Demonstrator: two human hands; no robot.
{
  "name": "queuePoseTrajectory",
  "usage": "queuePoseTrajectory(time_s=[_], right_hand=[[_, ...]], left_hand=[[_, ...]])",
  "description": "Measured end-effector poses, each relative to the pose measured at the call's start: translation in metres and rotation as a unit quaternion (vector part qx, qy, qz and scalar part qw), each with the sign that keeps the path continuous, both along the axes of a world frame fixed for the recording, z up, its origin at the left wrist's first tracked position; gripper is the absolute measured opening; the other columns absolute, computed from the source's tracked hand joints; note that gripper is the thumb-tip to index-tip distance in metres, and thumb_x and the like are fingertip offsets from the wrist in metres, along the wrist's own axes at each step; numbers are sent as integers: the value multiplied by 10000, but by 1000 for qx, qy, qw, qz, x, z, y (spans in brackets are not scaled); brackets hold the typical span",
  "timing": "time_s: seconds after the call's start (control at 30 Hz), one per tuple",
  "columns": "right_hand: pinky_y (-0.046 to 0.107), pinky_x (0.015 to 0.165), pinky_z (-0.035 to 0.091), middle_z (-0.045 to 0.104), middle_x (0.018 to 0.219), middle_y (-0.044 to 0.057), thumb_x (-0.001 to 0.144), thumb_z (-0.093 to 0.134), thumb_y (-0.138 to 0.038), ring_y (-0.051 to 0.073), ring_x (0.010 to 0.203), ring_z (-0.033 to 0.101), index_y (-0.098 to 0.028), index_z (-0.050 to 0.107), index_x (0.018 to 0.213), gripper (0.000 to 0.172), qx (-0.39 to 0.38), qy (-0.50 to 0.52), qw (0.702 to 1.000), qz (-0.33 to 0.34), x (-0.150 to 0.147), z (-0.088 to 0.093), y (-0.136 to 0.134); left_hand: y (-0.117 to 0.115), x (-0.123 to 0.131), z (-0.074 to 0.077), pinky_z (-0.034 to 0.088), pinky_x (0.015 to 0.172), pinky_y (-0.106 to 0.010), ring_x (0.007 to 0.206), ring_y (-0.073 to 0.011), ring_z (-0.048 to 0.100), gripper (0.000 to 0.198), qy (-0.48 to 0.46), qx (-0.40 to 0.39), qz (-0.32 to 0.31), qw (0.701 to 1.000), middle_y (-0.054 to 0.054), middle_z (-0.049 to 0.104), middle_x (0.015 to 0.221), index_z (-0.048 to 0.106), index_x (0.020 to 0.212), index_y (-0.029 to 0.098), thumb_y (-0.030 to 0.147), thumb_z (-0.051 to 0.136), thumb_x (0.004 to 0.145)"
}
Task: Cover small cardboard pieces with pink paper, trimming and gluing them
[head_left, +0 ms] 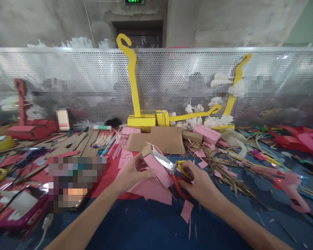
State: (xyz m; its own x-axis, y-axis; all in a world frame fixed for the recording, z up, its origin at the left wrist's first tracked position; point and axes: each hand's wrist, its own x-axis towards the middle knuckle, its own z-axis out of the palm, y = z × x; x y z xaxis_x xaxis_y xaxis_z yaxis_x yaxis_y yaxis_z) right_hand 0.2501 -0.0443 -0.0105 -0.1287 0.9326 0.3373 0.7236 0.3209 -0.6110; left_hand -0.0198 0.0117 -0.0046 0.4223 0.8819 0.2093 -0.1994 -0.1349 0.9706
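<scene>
Grips a pink-covered cardboard piece [158,169] in the left hand [133,175], with the thumb across its near face, probably to steady the edge against the blades. Holds the piece over a loose pink sheet [152,190] at the middle of the worktop [135,227], presumably for room clear of the surrounding clutter. Grasps scissors [172,167] in the right hand [198,182], with fingers around the spread handles, and lays the metal along the piece's far right edge, likely to follow it closely. Cannot tell the gap between the blades. Has a pink glue gun [280,177] at the right, perhaps handy there without crowding the scissors, and a tall yellow hook [133,78] at the far side, before a perforated panel [169,83], perhaps out of the way.
</scene>
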Motion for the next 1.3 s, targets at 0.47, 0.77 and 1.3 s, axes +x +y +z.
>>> queuePoseTrajectory(time_s=[0.47, 0.77, 1.3], right_hand=[[364, 854, 547, 676, 1122, 107, 949, 584, -368, 236, 964, 662, -214, 519, 1184, 289, 13, 90, 995, 30, -2, 8, -1], [365, 793, 549, 689, 1008, 87, 891, 663, -426, 237, 881, 655, -218, 578, 1070, 287, 16, 48, 998, 39, -5, 9, -2], [352, 749, 549, 693, 985, 77, 882, 668, -453, 228, 859, 667, -217, 573, 1022, 291, 12, 66, 998, 2, -3, 5, 3]], left_hand=[[-6, -1, 7, 558, 982, -425, 1171, -297, 670, 507, -13, -34, 19, 999, -110, 727, 1247, 682, 1233, 224, 269, 874, 766], [-3, -2, 6, 532, 978, -435, 1156, -330, 673, 449, -86, -101, -22, 991, -158, 730, 1238, 674, 1233, 149, 260, 790, 814], [-7, -10, 18, 593, 663, -358, 699, -268, 738, 610, -94, -249, -105, 958, -215, 789, 941, 656, 1289, 19, 487, 515, 924]])
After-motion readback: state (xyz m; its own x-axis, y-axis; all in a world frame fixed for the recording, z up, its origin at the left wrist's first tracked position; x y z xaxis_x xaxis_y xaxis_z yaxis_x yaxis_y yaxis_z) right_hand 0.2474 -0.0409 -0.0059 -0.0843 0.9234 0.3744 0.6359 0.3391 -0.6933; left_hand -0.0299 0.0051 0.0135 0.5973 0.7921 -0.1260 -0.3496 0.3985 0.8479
